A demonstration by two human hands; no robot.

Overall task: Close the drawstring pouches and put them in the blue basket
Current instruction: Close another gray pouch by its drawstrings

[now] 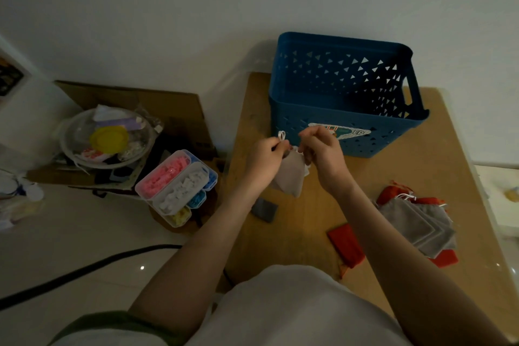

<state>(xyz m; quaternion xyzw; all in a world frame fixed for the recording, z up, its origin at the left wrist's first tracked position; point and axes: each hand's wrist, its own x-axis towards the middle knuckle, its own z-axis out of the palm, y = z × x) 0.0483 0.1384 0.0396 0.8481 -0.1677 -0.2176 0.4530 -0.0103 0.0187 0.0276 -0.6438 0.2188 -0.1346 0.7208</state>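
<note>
A grey drawstring pouch [290, 177] hangs in the air between my hands, just in front of the blue basket [345, 135]. My left hand [262, 160] pinches its white cord, whose loop sticks up above my fingers. On the pouch's other side my right hand [323, 153] pinches the cord at the mouth. The basket stands at the back of the brown table [309, 233], and I see nothing inside it. A stack of grey pouches [421, 222] lies on red pouches at the right. Nearer me lies one red pouch [346, 246].
A small dark grey piece [265, 209] lies on the table near my left forearm. Left of the table, on the floor, stand a clear box of coloured clips [177, 185], a bowl of clutter [106, 137] on cardboard, and a black cable [84, 270].
</note>
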